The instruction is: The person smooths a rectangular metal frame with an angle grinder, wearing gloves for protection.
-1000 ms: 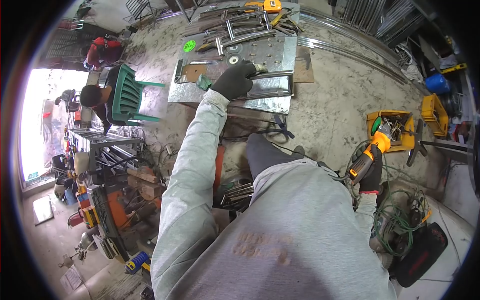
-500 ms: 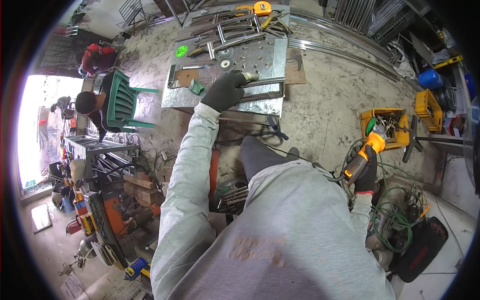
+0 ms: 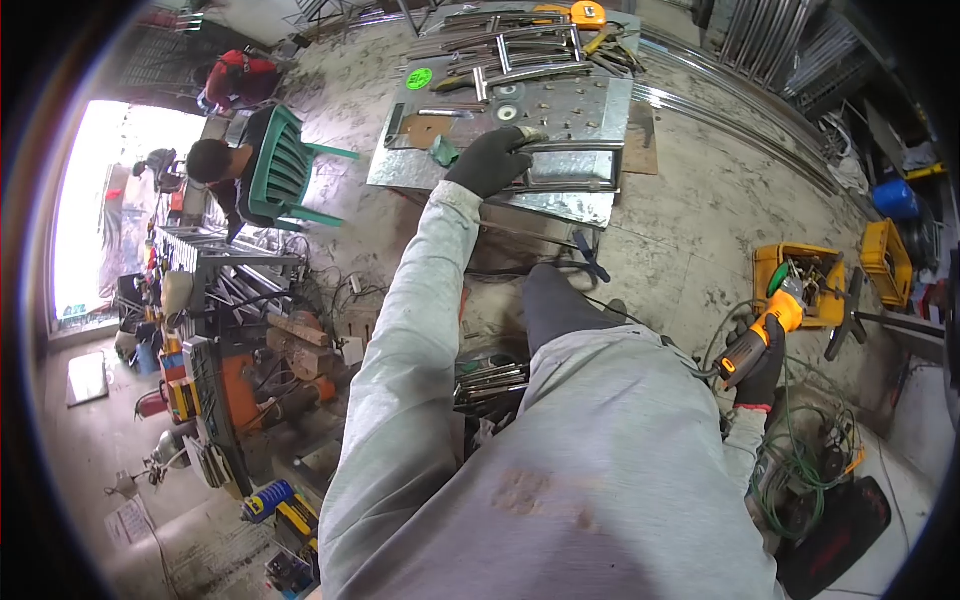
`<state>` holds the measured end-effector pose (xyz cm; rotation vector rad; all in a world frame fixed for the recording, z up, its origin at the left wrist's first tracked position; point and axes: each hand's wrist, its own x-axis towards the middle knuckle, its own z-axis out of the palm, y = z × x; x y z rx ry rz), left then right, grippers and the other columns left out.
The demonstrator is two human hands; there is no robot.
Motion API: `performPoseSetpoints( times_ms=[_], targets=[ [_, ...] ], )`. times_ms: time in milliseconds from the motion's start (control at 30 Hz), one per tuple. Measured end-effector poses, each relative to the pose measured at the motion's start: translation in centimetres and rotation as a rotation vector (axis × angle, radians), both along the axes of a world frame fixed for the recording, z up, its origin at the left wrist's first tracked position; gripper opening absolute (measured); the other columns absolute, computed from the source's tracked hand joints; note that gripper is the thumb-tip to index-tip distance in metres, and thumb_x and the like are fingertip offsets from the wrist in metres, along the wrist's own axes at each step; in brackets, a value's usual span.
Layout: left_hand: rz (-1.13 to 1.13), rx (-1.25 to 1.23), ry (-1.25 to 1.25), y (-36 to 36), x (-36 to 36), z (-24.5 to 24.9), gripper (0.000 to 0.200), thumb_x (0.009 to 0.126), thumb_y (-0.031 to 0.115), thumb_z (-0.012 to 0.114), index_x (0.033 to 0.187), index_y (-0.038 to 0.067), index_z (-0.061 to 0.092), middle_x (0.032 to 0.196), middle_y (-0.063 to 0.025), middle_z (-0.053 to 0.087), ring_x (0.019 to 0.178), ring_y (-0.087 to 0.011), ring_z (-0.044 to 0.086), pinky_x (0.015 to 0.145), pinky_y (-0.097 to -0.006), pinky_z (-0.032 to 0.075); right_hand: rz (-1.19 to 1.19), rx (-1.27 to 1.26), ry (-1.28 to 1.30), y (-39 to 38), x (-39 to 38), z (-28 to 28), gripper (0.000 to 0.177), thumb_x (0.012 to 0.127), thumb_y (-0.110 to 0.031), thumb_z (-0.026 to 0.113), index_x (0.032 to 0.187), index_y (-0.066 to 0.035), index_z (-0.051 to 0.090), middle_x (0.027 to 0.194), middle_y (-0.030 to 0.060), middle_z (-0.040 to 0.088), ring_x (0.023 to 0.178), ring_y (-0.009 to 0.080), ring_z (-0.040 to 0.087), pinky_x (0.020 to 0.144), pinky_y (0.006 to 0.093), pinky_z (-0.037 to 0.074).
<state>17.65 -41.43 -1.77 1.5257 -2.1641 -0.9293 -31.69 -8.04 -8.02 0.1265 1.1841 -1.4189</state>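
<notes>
My left hand [image 3: 490, 163], in a dark glove, reaches onto the metal worktable [image 3: 393, 172]. Its fingers are closed round the left end of a metal tube frame [image 3: 575, 146] that lies at the table's near right edge. Held low at my right side is an orange angle grinder [image 3: 765, 338] with a green disc, and my right hand [image 3: 757, 378], gloved too, is wrapped round its body. A green cloth or scrap [image 3: 444, 151] rests just left of my left hand. Two round discs sit on the table beyond it.
Metal pieces [image 3: 480, 45] and an orange tape measure [image 3: 588, 14] lie at the table's far side. A person [image 3: 215, 165] sits on a green chair [image 3: 285, 170] at the left. Yellow crates [image 3: 800, 252] and coiled green hoses [image 3: 800, 450] are on the right.
The whole view has shifted, so the table and grinder appear further right. My left hand remains at the frame's left end, and my right hand still holds the grinder.
</notes>
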Motion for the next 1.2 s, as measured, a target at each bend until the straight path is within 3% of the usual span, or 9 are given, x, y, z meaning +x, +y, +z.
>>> performPoseSetpoints(
  times_ms=[533,600,867,933,1200],
  targets=[
    [-0.021,-0.011,0.034,0.2,-0.3,0.1,0.047,0.094,0.024,0.074,0.136,0.002,0.074,0.120,-0.0287,0.078,0.114,-0.0446,0.075,0.101,-0.0484,0.057,-0.079,0.066,0.047,1.1,2.3,2.5,0.033,0.101,-0.040,0.076,0.109,-0.012,0.061,0.092,0.0054,0.066,0.081,0.0241,0.068,0.074,0.0428,0.060],
    [-0.002,-0.090,0.022,0.4,-0.4,-0.1,0.043,0.094,0.023,0.075,0.129,-0.002,0.075,0.115,-0.0251,0.079,0.104,-0.0360,0.077,0.094,-0.0441,0.057,-0.092,0.074,0.052,0.9,2.9,2.8,0.033,0.101,-0.041,0.076,0.107,-0.012,0.061,0.091,0.0054,0.065,0.081,0.0242,0.067,0.073,0.0428,0.060],
    [0.026,-0.095,0.051,0.0,-0.7,-1.2,0.044,0.097,0.021,0.073,0.136,0.001,0.073,0.117,-0.0260,0.079,0.108,-0.0365,0.076,0.097,-0.0435,0.056,-0.111,0.084,0.048,1.0,2.9,3.3,0.033,0.102,-0.042,0.075,0.102,-0.013,0.061,0.088,0.0053,0.064,0.079,0.0246,0.065,0.072,0.0426,0.058],
    [0.039,-0.059,-0.008,-0.1,-1.4,-0.4,0.047,0.098,0.022,0.072,0.141,0.005,0.072,0.129,-0.0255,0.077,0.124,-0.0414,0.073,0.108,-0.0457,0.055,-0.111,0.087,0.048,0.9,2.9,3.4,0.033,0.102,-0.043,0.075,0.100,-0.013,0.061,0.087,0.0053,0.064,0.078,0.0247,0.065,0.071,0.0426,0.057],
    [0.045,-0.026,0.013,-1.9,-3.7,-2.3,0.046,0.098,0.021,0.073,0.142,0.009,0.073,0.133,-0.0242,0.077,0.127,-0.0397,0.072,0.109,-0.0440,0.054,-0.142,0.099,0.065,-0.3,3.9,4.5,0.035,0.102,-0.044,0.074,0.095,-0.013,0.060,0.083,0.0052,0.062,0.076,0.0251,0.063,0.070,0.0424,0.055]
  ],
)
